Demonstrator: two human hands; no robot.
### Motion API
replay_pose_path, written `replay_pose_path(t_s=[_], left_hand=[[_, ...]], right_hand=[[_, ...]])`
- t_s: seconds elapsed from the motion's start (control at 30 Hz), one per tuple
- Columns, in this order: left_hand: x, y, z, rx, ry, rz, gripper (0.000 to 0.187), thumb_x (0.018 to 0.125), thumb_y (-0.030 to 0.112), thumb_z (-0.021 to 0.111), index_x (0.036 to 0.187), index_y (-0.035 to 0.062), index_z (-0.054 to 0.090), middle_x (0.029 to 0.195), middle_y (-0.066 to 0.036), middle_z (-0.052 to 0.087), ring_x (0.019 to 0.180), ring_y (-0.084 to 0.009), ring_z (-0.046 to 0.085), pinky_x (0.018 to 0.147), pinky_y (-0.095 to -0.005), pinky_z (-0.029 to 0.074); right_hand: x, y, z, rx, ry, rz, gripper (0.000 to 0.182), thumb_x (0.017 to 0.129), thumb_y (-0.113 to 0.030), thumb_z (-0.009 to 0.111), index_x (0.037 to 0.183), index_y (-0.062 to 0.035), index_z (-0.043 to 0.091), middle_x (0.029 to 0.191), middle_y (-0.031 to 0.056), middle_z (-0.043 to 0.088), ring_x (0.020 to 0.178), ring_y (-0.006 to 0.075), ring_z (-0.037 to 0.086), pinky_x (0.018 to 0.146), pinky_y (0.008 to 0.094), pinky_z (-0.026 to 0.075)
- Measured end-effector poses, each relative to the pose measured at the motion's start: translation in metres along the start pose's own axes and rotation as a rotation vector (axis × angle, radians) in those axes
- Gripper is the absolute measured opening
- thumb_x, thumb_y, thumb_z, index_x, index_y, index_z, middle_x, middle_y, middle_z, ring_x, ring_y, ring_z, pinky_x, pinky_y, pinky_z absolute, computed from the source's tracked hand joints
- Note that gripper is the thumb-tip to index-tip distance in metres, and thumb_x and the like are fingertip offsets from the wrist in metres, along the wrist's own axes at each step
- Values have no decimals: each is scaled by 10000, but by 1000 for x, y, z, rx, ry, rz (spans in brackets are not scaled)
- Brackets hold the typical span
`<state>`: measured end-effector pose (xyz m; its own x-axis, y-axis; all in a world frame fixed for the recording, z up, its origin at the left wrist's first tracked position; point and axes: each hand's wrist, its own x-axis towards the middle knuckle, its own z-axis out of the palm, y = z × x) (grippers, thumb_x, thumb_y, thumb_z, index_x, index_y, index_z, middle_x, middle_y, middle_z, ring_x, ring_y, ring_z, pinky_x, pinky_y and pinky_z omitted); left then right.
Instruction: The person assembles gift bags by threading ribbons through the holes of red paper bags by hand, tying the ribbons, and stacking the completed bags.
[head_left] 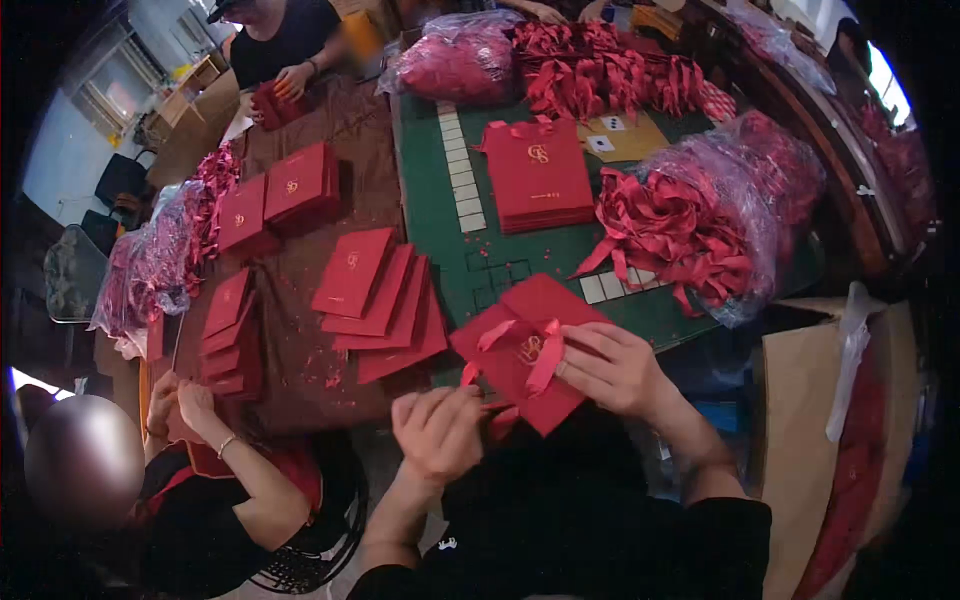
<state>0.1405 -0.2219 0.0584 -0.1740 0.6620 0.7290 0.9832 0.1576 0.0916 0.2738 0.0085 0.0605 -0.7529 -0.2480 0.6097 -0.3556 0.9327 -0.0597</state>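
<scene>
Red envelope (520, 345) with gold emblem and pink ribbon (545, 362), right hand (610, 368) pinching the ribbon, left hand (440, 430) curled closed at the envelope's lower edge, over the green counter (440, 230)

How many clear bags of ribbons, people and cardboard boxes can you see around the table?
Ribbon bags: 4
People: 3, counting the wearer, whose right hand holds a red envelope
Cardboard boxes: 1
Total: 8

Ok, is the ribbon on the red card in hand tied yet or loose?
Loose: the ribbon drapes across the red card, ends trailing free, while the right hand pinches it. No finished bow shows.
</scene>
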Motion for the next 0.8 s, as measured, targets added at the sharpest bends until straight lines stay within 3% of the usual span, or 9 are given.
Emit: replay_pose_path(t_s=[0.07, 0.23, 0.3, 0.37, 0.43, 0.5, 0.63, 0.7, 0.8], left_hand=[[-3, -21, -21, 122, 125, -165, 88, 863, 68, 569, 811, 23, 624, 872, -87, 676, 785, -236, 632, 726, -378, 416], [-16, -43, -16, 26, 255, -346, 192, 881, 157, 614, 997, 11, 656, 1021, -109, 669, 960, -287, 594, 886, -399, 423], [-16, -50, -5, -28, 253, -430, 416, 865, 190, 639, 1233, 14, 558, 1234, -145, 569, 1132, -310, 507, 971, -414, 380], [-11, -63, 0, 33, 129, -494, 583, 839, 237, 673, 1345, 42, 461, 1373, -155, 455, 1250, -330, 417, 1038, -431, 308], [-5, -80, 6, 119, 64, -480, 584, 841, 257, 671, 1347, 53, 462, 1384, -158, 443, 1274, -332, 398, 1048, -447, 290], [-3, -97, 14, 292, -67, -487, 601, 855, 348, 644, 1360, 83, 455, 1429, -178, 387, 1334, -350, 336, 1077, -501, 236], [-14, -112, 27, 361, -359, -597, 620, 887, 427, 588, 1387, 96, 433, 1477, -196, 321, 1364, -378, 282, 1108, -502, 197], [-17, -107, 27, 73, -382, -699, 656, 854, 463, 621, 1368, 89, 456, 1455, -183, 358, 1334, -375, 325, 1090, -499, 234], [-15, -89, 23, 240, -438, -581, 674, 829, 461, 652, 1352, 78, 471, 1395, -160, 432, 1289, -363, 376, 1069, -476, 269]], right_hand=[[0, 15, -8, 51, 58, 134, 375, 694, -77, 603, 1065, -79, 659, 1150, 86, 634, 1035, 284, 612, 845, 415, 507], [14, 17, -7, 203, -39, 219, 423, 684, -24, 643, 1104, -73, 646, 1107, 101, 632, 1016, 306, 608, 820, 395, 497], [32, 38, -9, 247, 162, 280, 350, 773, -15, 656, 1120, -45, 617, 1083, 105, 620, 970, 268, 620, 815, 357, 498], [63, 60, 2, 487, 580, 669, 321, 852, -86, 669, 1149, -23, 563, 1089, 105, 607, 914, 219, 619, 806, 317, 492], [90, 117, 9, 354, 756, 632, 360, 871, -117, 676, 1175, -15, 513, 1083, 100, 604, 947, 180, 602, 819, 286, 478], [92, 179, 45, 808, 854, 850, 426, 840, -147, 709, 1179, -19, 486, 1071, 99, 599, 992, 203, 590, 856, 310, 465], [75, 240, 101, 45, 467, 1035, 535, 806, -280, 722, 1192, -13, 464, 1143, 193, 594, 1061, 337, 579, 889, 421, 454], [75, 242, 107, 59, 479, 1099, 484, 822, -287, 691, 1164, -9, 489, 1171, 231, 579, 1069, 369, 568, 880, 453, 452], [74, 234, 110, -117, 462, 1054, 485, 816, -291, 686, 1162, -11, 495, 1135, 237, 558, 1062, 405, 531, 891, 487, 425]])
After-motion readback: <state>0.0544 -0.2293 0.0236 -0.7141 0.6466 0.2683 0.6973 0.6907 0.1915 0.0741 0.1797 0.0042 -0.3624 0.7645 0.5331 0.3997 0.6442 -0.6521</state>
